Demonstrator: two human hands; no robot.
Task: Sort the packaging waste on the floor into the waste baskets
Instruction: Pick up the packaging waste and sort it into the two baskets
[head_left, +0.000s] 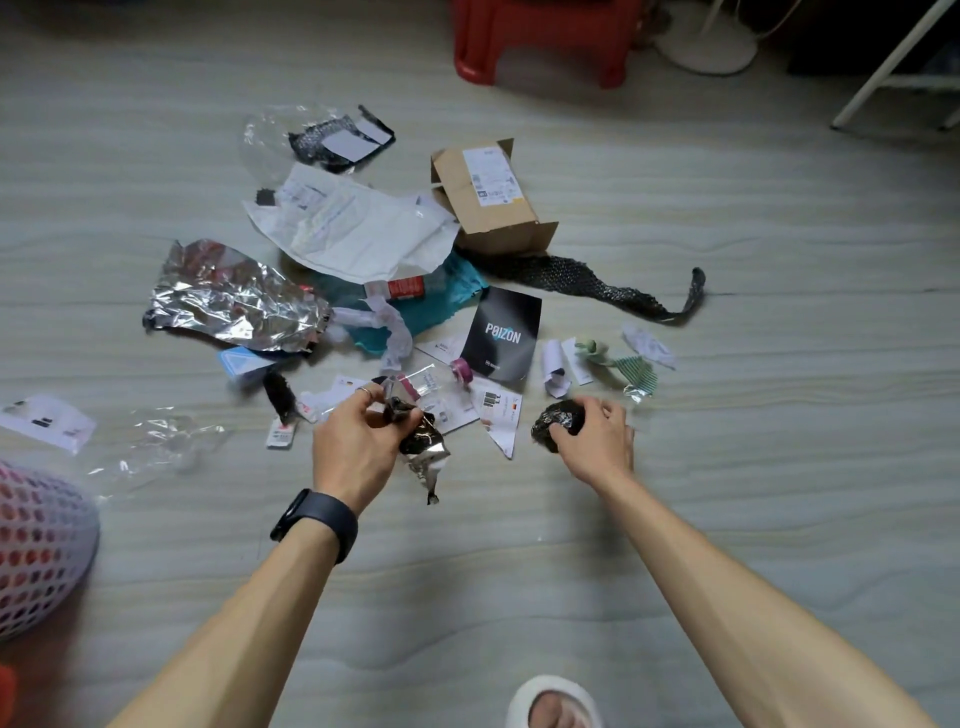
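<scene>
**Trash sorting progress: barely dented, honestly**

Most of the job is still ahead, I'd say. The heap of packaging is still spread over the middle of the floor (675, 519), and only one waste basket (41, 551) is in view, a white perforated one at the near left edge. I can't tell what's in it.

Going down by size, here's what still sits unsorted. The white mailer bag (358, 234) lies in the far middle of the heap, with the open cardboard box (488, 202) just to its right. The crumpled silver foil sheet (234, 296) is on the left. A long black mesh strip (587, 283) trails off to the right from under the box. A teal bag (441, 306) is half buried under the mailer. The black card (501, 332) lies just near of it, and a clear plastic bag (156, 441) sits near the basket. Then there's a bunch of paper slips, labels and a green striped scrap (631, 369) scattered along the near edge.

The hands are apart, and each has hold of something small. The left hand (358, 441) pinches a black and silver wrapper (423, 441), which hangs off the floor. The right hand (597, 436) is curled around a crumpled black wad (558, 423) low by the floor, to the right of the paper slips.

So my guess is two small bits are about to head for a basket, and everything big still needs picking up.
</scene>
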